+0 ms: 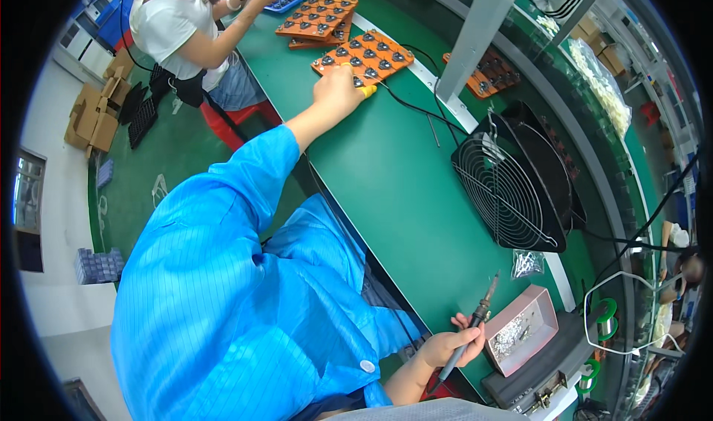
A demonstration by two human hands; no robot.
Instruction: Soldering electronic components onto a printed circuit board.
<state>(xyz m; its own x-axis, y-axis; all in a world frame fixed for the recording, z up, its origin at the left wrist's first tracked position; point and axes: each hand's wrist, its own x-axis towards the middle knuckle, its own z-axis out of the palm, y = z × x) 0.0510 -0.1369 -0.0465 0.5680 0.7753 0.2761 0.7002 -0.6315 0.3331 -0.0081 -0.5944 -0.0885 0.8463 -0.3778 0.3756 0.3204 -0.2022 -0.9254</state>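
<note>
My left hand (338, 94), with yellow covers on some fingertips, is stretched far forward and grips the near edge of an orange tray (392, 66). Rows of small round black parts with metal centres sit in that tray. Part of its near edge is hidden under my fingers. Low on the right, my right hand (454, 344) is closed around the handle of a soldering iron (483, 306), its tip pointing up and away from me. Beside this hand stands a pinkish open box (546, 302) holding small shiny metal bits.
A black fan with a wire guard (501, 191) stands at the bench's right side. Near it lie a clear bag (527, 263) and cables. Solder spools (607, 324) are at lower right. More orange trays (316, 16) are stacked beyond, where a co-worker (178, 31) sits.
</note>
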